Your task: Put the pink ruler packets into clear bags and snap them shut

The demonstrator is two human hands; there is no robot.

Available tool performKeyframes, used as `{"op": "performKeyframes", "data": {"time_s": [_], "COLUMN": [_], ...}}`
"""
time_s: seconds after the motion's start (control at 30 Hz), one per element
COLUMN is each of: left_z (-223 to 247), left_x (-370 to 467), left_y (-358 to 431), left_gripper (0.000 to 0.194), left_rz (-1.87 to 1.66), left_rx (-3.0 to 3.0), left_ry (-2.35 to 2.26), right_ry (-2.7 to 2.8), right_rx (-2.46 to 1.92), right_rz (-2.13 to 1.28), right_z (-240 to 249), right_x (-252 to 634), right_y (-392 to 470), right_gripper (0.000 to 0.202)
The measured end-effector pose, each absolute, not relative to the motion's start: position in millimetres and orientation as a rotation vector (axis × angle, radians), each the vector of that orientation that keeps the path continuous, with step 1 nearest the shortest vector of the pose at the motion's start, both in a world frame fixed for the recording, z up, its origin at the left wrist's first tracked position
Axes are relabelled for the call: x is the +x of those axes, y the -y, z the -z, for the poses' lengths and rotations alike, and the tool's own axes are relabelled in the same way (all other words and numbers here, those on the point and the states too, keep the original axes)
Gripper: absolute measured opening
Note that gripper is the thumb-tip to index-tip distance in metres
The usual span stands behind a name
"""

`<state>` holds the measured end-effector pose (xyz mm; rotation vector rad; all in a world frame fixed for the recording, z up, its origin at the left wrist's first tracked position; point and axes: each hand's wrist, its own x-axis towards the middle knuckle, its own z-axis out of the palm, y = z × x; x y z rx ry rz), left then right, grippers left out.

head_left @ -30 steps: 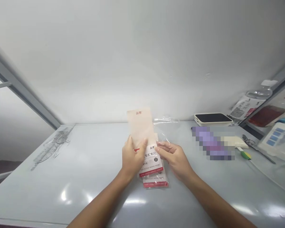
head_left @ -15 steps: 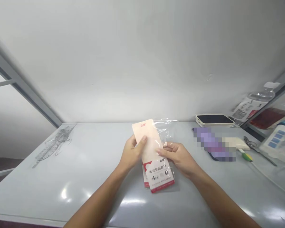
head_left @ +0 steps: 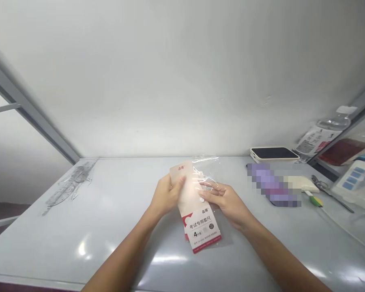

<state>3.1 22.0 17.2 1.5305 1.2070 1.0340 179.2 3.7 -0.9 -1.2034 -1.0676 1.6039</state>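
Note:
Above the table, my left hand (head_left: 166, 194) is closed on a pale pink card (head_left: 187, 190) of a ruler-set package, thumb on its front. My right hand (head_left: 226, 202) pinches the clear plastic bag (head_left: 211, 172) along the right edge, thumb in front and fingers behind. A white and red printed label (head_left: 202, 231) reading "4" makes up the package's lower end. Another red-edged piece shows partly behind it. Whether the pink card lies wholly inside the bag I cannot tell. Clear rulers (head_left: 69, 184) with dark markings lie at the far left of the table.
On the right are a phone (head_left: 273, 153), a blurred purple item (head_left: 269, 184), scissors (head_left: 325, 186) and a white cable (head_left: 343, 227). A clear bottle (head_left: 324, 132) leans by the shelf frame. The white wall (head_left: 170, 81) rises behind the table (head_left: 63, 239).
The package has shifted slightly down and left. The bag's upper part has also moved left, and a second pale edge now shows beside the pink card. Both hands keep their hold.

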Motion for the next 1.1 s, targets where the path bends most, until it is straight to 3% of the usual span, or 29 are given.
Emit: {"op": "performKeyframes", "data": {"time_s": [0.33, 0.9, 1.1], "left_z": [-23, -19, -21], "left_x": [-2, -1, 0], "left_y": [-24, -21, -21], "left_gripper": [0.037, 0.035, 0.036], "left_rz": [-1.03, -0.822, -0.767], "left_rx": [1.531, 1.413, 1.393], "left_ry": [-1.091, -1.018, -0.953], "right_ry": [0.971, 1.031, 1.043], "right_rx": [-1.142, -1.142, -1.14], "right_rz": [-1.677, -1.499, -1.491], "right_z": [1, -5, -4], "right_x": [180, 177, 176], "right_y": [-4, -3, -2], "right_gripper": [0.054, 0.045, 0.051]}}
